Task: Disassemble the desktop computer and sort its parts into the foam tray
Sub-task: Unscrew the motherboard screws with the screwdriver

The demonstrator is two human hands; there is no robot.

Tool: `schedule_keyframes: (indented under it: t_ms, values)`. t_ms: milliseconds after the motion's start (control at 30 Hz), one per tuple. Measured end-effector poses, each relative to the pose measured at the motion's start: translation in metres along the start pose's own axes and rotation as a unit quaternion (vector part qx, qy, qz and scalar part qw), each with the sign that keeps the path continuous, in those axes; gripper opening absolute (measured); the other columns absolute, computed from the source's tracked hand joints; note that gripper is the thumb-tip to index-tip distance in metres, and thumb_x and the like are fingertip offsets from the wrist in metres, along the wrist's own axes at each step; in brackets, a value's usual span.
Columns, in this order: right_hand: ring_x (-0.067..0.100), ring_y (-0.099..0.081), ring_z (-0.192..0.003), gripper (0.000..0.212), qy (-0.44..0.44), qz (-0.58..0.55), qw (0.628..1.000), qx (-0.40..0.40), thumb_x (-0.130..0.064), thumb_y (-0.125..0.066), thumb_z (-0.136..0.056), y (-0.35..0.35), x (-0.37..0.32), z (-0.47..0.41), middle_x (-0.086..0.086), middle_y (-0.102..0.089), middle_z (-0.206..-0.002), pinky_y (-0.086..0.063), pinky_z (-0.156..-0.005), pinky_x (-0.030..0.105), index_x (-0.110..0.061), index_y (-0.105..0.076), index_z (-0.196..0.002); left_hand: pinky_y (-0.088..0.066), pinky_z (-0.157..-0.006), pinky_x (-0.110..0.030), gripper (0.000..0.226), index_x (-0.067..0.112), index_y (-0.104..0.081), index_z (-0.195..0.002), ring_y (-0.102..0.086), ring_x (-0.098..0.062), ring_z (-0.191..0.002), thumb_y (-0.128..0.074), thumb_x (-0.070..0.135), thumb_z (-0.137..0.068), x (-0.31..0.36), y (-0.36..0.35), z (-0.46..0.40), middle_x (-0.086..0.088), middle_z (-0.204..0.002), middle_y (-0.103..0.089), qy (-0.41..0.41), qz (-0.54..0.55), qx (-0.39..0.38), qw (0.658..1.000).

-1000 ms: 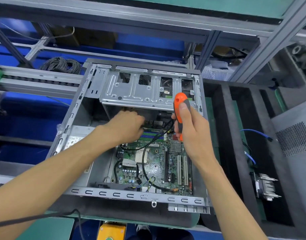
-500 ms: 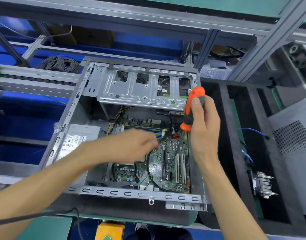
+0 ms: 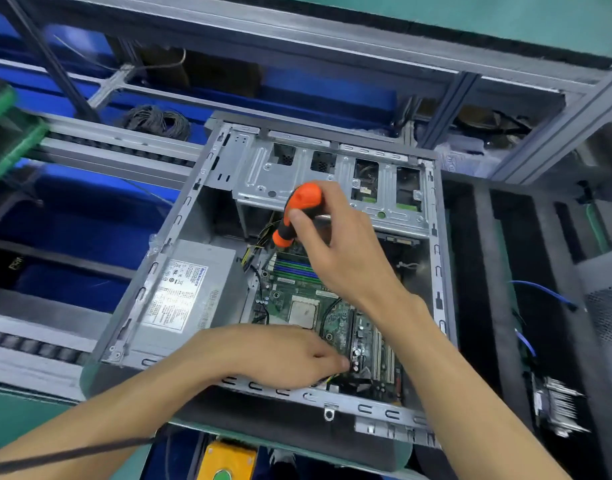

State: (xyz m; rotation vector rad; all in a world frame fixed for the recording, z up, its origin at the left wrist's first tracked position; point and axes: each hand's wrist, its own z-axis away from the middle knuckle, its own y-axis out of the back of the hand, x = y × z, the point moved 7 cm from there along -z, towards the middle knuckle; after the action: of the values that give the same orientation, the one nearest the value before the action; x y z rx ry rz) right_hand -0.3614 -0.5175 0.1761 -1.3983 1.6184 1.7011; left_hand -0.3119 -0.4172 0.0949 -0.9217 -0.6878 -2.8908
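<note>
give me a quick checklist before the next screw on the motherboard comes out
1. Screwdriver held firmly: ok, the right hand grips its orange handle.
2. Tip seated on a screw: cannot tell, the shaft end near the memory slots is blurred.
3. Left hand out of the tool's path: ok, it rests at the motherboard's near edge, apart from the driver.
4. Cables off the board: not ok, black and yellow wires still run across it.
5. Power supply out: not ok, it sits in the case.
6. Foam tray has room: ok, open compartments beside the heatsink.
</note>
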Motion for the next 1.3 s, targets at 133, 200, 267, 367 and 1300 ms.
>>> schedule_keyframes:
  t_ms: [133,200,267,367,1300]
  values:
    - [0.021,-0.069,-0.091,0.025,-0.001,0.052,0.997,-0.064,-0.039,-0.048,-0.104,-0.023,0.006,-0.012,0.002,-0.069,-0.100,-0.054,-0.080,0.047,-0.025,-0.046,-0.125,-0.039,-0.105,-0.029,0.050,0.027,-0.058,-0.135,-0.051,-0.021,-0.128,-0.031,0.055,-0.103,-0.003,0.005,0.000,-0.002,-0.143,-0.055,-0.011,0.037,0.005,0.999]
    - [0.021,-0.069,-0.092,0.026,-0.004,0.063,0.995,-0.074,-0.040,-0.047,-0.105,-0.027,0.007,-0.015,0.002,-0.069,-0.102,-0.055,-0.080,0.047,-0.026,-0.045,-0.127,-0.038,-0.112,-0.036,0.047,0.026,-0.058,-0.134,-0.051,-0.020,-0.129,-0.034,0.052,-0.104,-0.005,0.006,0.001,-0.001,-0.144,-0.055,-0.016,0.048,0.010,0.999]
    - [0.020,-0.069,-0.092,0.027,-0.010,0.065,0.995,-0.076,-0.040,-0.047,-0.105,-0.027,0.010,-0.017,0.001,-0.069,-0.103,-0.055,-0.082,0.046,-0.026,-0.045,-0.128,-0.039,-0.111,-0.037,0.045,0.030,-0.057,-0.136,-0.051,-0.019,-0.127,-0.035,0.051,-0.104,-0.006,0.006,0.001,0.001,-0.144,-0.055,-0.017,0.047,0.016,0.999]
    - [0.013,-0.071,-0.089,0.023,-0.007,0.050,0.997,-0.067,-0.039,-0.048,-0.105,-0.024,0.009,-0.018,0.000,-0.070,-0.101,-0.056,-0.079,0.038,-0.026,-0.047,-0.124,-0.042,-0.108,-0.037,0.044,0.031,-0.058,-0.135,-0.054,-0.020,-0.123,-0.037,0.051,-0.103,-0.007,0.008,0.000,0.000,-0.140,-0.058,-0.016,0.044,0.027,0.999]
    - [0.031,-0.066,-0.072,0.031,0.003,0.008,0.995,-0.095,-0.033,-0.070,-0.085,-0.026,0.000,-0.033,0.008,-0.070,-0.087,-0.056,-0.067,0.053,-0.016,-0.053,-0.104,-0.048,-0.072,-0.031,0.042,0.036,-0.053,-0.115,-0.053,-0.002,-0.073,-0.055,0.060,-0.080,-0.022,0.150,0.122,0.014,-0.094,-0.057,-0.007,-0.067,0.527,0.847]
